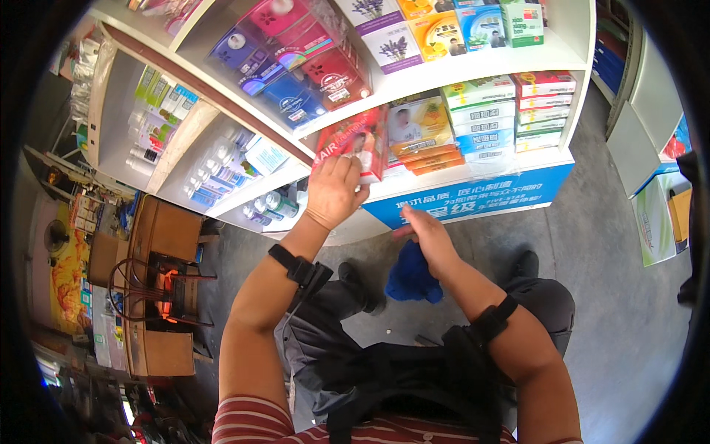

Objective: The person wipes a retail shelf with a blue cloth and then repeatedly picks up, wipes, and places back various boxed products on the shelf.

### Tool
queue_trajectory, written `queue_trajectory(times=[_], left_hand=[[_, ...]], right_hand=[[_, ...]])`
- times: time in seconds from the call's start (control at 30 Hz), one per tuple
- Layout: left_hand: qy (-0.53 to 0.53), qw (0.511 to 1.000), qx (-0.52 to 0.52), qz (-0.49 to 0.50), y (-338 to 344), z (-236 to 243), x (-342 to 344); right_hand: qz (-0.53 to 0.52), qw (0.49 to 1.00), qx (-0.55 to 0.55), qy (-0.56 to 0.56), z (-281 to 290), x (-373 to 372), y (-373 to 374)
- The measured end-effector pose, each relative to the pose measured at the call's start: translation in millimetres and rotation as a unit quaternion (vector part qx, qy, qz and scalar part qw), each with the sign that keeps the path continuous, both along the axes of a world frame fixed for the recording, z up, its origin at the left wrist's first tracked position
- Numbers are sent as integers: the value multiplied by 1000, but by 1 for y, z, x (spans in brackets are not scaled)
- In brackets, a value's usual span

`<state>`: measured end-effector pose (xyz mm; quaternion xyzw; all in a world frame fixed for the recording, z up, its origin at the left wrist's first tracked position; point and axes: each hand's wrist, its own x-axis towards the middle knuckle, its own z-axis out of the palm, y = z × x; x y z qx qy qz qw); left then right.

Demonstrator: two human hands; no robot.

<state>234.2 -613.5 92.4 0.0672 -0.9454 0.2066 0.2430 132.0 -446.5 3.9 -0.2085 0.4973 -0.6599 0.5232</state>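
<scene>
At the far left, a brown wooden desk is seen, with a dark-framed chair drawn up beside it and something orange laid on its seat. Next to these, the white shelf unit is filled in its left-hand bays with pale bottles. Blue boxes and dark red boxes are lined up on the level above. On the shelf below them, at the left end of the front row, a bright red box is placed aslant near the shelf edge. Its lower front is covered by the left hand, whose fingertips are laid on it; whether the box is gripped or merely pressed cannot be told from this angle. To the right of this box, a stack of orange boxes is kept. Below the shelf, apart from the left hand, a blue cloth is held bunched by the right hand, with the foremost fingers stretched toward a blue panel. Farther right, green-and-white boxes and red-and-white boxes are piled in neat columns.
</scene>
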Motion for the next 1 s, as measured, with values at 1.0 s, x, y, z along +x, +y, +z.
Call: queue_trajectory(times=[1.0], left_hand=[[262,189,941,99,133,-61,139]], right_hand=[[196,974,-58,-98,23,37,46]])
